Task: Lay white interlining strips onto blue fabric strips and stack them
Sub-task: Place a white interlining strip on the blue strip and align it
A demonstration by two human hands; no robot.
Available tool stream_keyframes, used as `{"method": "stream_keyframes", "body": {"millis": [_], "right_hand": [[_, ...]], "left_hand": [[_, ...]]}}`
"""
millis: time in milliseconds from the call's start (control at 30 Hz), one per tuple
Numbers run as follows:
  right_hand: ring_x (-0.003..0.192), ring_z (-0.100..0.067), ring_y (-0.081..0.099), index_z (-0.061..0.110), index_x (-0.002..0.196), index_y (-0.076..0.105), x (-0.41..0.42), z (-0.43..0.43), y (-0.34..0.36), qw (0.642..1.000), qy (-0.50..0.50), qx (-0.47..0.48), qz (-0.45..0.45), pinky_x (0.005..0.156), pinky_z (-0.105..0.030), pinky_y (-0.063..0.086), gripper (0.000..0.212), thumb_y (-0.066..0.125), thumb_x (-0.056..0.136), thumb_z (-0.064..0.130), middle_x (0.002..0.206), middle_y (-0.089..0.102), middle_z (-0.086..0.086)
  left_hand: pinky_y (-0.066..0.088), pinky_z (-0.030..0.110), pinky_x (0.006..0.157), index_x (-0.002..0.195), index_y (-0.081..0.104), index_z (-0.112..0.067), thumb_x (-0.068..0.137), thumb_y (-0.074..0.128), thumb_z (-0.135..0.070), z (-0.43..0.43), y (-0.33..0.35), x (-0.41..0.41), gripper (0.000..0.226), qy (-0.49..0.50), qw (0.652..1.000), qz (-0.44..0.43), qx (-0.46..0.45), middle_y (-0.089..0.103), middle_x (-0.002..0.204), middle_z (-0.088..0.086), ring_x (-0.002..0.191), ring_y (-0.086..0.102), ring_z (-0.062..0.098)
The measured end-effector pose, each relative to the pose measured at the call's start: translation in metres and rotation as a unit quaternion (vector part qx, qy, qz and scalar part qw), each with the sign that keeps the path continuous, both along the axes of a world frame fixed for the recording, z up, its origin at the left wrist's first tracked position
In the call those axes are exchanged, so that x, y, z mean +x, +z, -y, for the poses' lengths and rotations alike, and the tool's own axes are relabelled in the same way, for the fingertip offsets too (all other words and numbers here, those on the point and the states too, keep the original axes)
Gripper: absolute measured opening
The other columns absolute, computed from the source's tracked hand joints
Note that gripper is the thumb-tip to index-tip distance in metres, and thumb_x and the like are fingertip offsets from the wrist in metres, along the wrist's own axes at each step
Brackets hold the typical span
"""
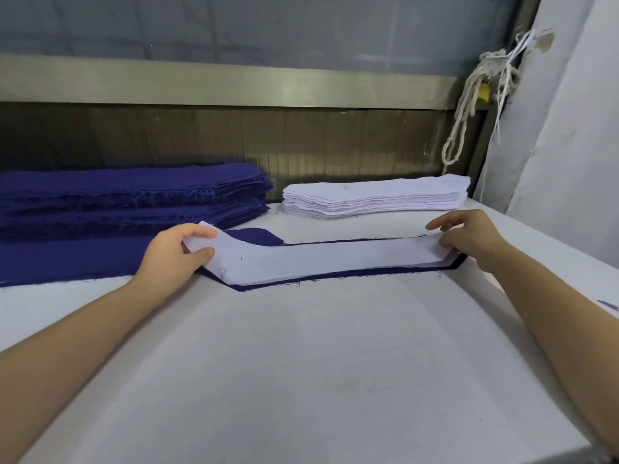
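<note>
Holding the piece at both ends, you look partway through laying it down. Far left, the stack of blue strips point(127, 195) sits at the back of the table point(301, 363), with loose blue cloth point(67, 259) spread in front of it and reaching to your wrist. Your left hand point(174, 252) pinches the left end of the white interlining strip point(318, 259) between thumb and fingers. That end is lifted and bent up off the blue fabric strip point(258, 236) underneath, so a blue patch shows behind it. Along the middle the white lies flat, with a thin blue margin on the near edge and a finer one on the far edge. Behind it, well apart, stands the pile of white interlining point(375, 195). Your right hand point(469, 236) seems to pinch the right end between thumb and curled fingers, forefinger stretched out above; that end sits close over the blue point.

The risk is on the left. If you drop the raised end while pulling sideways, the white could land skewed and overhang the blue, or crease at the bend. Tugging with either hand may drag the blue strip beneath along, since nothing pins it. Your left wrist is near the loose blue cloth, which could catch and shift as you smooth down.
</note>
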State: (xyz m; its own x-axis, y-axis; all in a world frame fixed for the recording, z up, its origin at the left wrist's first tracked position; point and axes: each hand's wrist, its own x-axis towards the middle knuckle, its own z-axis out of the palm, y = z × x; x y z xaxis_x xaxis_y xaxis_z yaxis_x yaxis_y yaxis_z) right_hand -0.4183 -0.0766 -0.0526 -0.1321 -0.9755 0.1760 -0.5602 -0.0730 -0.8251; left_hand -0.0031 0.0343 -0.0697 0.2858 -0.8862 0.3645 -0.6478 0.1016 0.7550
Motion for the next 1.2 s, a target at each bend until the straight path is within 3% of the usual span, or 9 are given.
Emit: {"method": "stream_keyframes", "body": {"millis": [167, 233, 333, 433, 567, 700, 800, 933, 1200], "right_hand": [[0.082, -0.024, 0.047, 0.012, 0.087, 0.07, -0.001, 0.003, -0.002, 0.998, -0.026, -0.026, -0.041, 0.063, -0.027, 0.039, 0.041, 0.048, 0.075, -0.02, 0.096, 0.053, -0.008], [0.085, -0.024, 0.048, 0.013, 0.086, 0.07, -0.002, 0.004, -0.003, 0.997, -0.026, -0.029, -0.064, 0.066, -0.027, 0.038, 0.043, 0.045, 0.075, -0.021, 0.097, 0.054, -0.008], [0.09, -0.024, 0.051, 0.013, 0.088, 0.071, -0.002, 0.006, -0.005, 0.994, -0.032, -0.028, -0.098, 0.067, -0.026, 0.038, 0.046, 0.042, 0.075, -0.02, 0.099, 0.055, -0.007], [0.093, -0.024, 0.053, 0.016, 0.085, 0.07, -0.001, 0.007, -0.007, 0.991, -0.041, -0.026, -0.124, 0.066, -0.025, 0.038, 0.047, 0.039, 0.075, -0.018, 0.1, 0.056, -0.006], [0.089, -0.022, 0.052, 0.018, 0.081, 0.069, -0.001, 0.009, -0.01, 0.987, -0.047, -0.016, -0.15, 0.06, -0.023, 0.037, 0.046, 0.039, 0.075, -0.016, 0.1, 0.055, -0.005], [0.088, -0.023, 0.051, 0.018, 0.082, 0.069, -0.002, 0.01, -0.011, 0.986, -0.048, -0.016, -0.16, 0.053, -0.023, 0.038, 0.048, 0.038, 0.075, -0.017, 0.101, 0.053, -0.005], [0.089, -0.02, 0.049, 0.016, 0.082, 0.07, -0.002, 0.009, -0.011, 0.983, -0.056, -0.033, -0.17, 0.067, -0.027, 0.039, 0.048, 0.036, 0.074, -0.018, 0.099, 0.053, -0.004], [0.089, -0.018, 0.046, 0.01, 0.087, 0.072, -0.001, 0.006, -0.01, 0.978, -0.056, -0.055, -0.192, 0.074, -0.027, 0.037, 0.047, 0.037, 0.074, -0.019, 0.094, 0.052, -0.004], [0.089, -0.019, 0.045, 0.009, 0.09, 0.072, 0.001, 0.003, -0.009, 0.978, -0.061, -0.052, -0.194, 0.073, -0.026, 0.036, 0.045, 0.038, 0.077, -0.017, 0.096, 0.051, -0.004]], "left_hand": [[0.04, 0.03, 0.07, 0.1, 0.065, -0.023, 0.083, 0.066, -0.005, -0.001, 0.0, 0.0, 0.025, 0.0, 1.0, 0.026, 0.0, 0.059, 0.099, 0.001, 0.075, 0.054, 0.018], [0.039, 0.03, 0.074, 0.103, 0.066, -0.019, 0.083, 0.066, -0.004, -0.001, 0.0, -0.001, 0.025, 0.004, 0.999, 0.037, 0.005, 0.059, 0.099, -0.001, 0.086, 0.057, 0.027], [0.038, 0.032, 0.079, 0.106, 0.066, -0.016, 0.083, 0.066, -0.004, -0.002, 0.001, -0.004, 0.027, 0.014, 0.998, 0.055, 0.014, 0.058, 0.099, -0.003, 0.103, 0.053, 0.039], [0.038, 0.032, 0.08, 0.105, 0.066, -0.016, 0.082, 0.066, -0.002, -0.002, 0.002, -0.006, 0.026, 0.012, 0.998, 0.065, 0.016, 0.059, 0.103, -0.006, 0.104, 0.053, 0.039], [0.038, 0.032, 0.08, 0.103, 0.067, -0.015, 0.08, 0.065, -0.001, -0.001, 0.001, -0.006, 0.027, 0.016, 0.996, 0.083, 0.019, 0.062, 0.101, 0.005, 0.101, 0.053, 0.039], [0.032, 0.022, 0.073, 0.099, 0.065, -0.019, 0.08, 0.066, -0.001, 0.001, -0.001, -0.005, 0.026, 0.017, 0.994, 0.11, 0.007, 0.055, 0.094, -0.006, 0.081, 0.045, 0.018], [0.03, 0.02, 0.072, 0.102, 0.065, -0.019, 0.081, 0.066, -0.004, 0.003, -0.003, -0.003, 0.026, 0.01, 0.992, 0.123, 0.004, 0.056, 0.103, -0.008, 0.071, 0.041, 0.005], [0.028, 0.016, 0.062, 0.101, 0.065, -0.02, 0.081, 0.066, -0.004, 0.005, -0.005, -0.003, 0.026, 0.005, 0.991, 0.131, 0.001, 0.057, 0.104, -0.008, 0.065, 0.043, -0.001], [0.03, 0.016, 0.06, 0.103, 0.066, -0.02, 0.08, 0.065, -0.002, 0.006, -0.005, -0.003, 0.029, 0.011, 0.99, 0.141, 0.003, 0.055, 0.1, -0.008, 0.067, 0.042, -0.001]]}}
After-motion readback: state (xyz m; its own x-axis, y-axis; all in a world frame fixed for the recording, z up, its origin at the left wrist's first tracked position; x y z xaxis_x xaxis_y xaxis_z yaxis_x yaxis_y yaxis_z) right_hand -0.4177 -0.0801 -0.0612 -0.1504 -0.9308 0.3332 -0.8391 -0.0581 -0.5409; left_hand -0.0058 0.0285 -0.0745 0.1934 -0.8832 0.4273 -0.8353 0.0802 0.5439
